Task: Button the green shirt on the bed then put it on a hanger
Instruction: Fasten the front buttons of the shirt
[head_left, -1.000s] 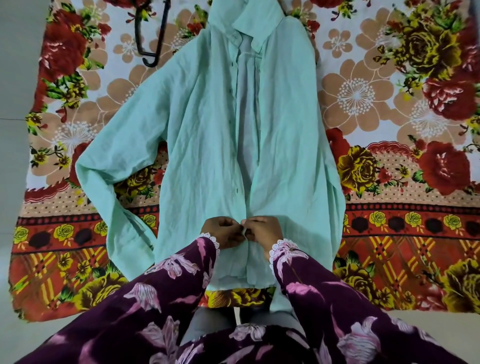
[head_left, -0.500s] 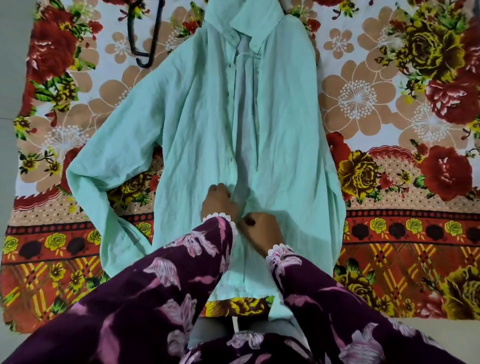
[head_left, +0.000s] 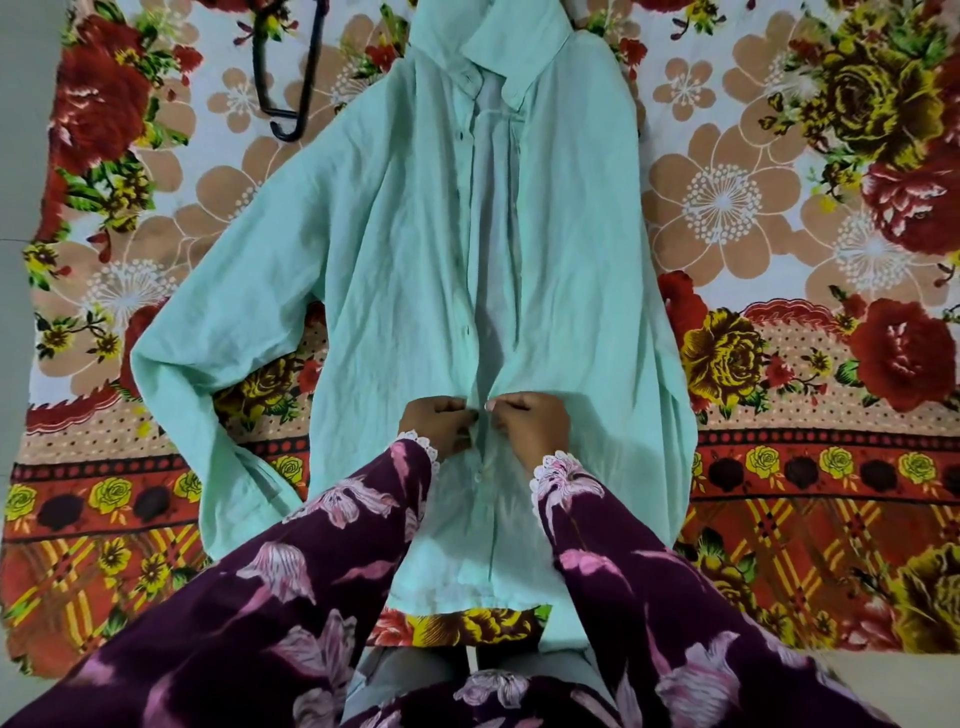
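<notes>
The green shirt (head_left: 395, 249) lies flat on the bed, collar at the far end, hem toward me. Its front stands apart from the collar down to my hands; below them one white button is fastened. My left hand (head_left: 439, 423) pinches the left front edge and my right hand (head_left: 530, 423) pinches the right front edge, fingertips nearly touching at the placket in the lower middle. The button between my fingers is hidden. A black hanger (head_left: 288, 78) lies on the bedsheet at the far left, beside the shirt's left shoulder, partly cut off by the frame's top.
A floral bedsheet (head_left: 779, 364) in red, yellow and tan covers the bed under the shirt. The shirt's left sleeve bends down toward the near left. My purple flowered sleeves fill the foreground. Grey floor (head_left: 21, 156) shows past the left edge.
Both hands have moved up the placket from near the hem to a higher spot and pinched the two front edges together again. The shirt and hanger stay in place.
</notes>
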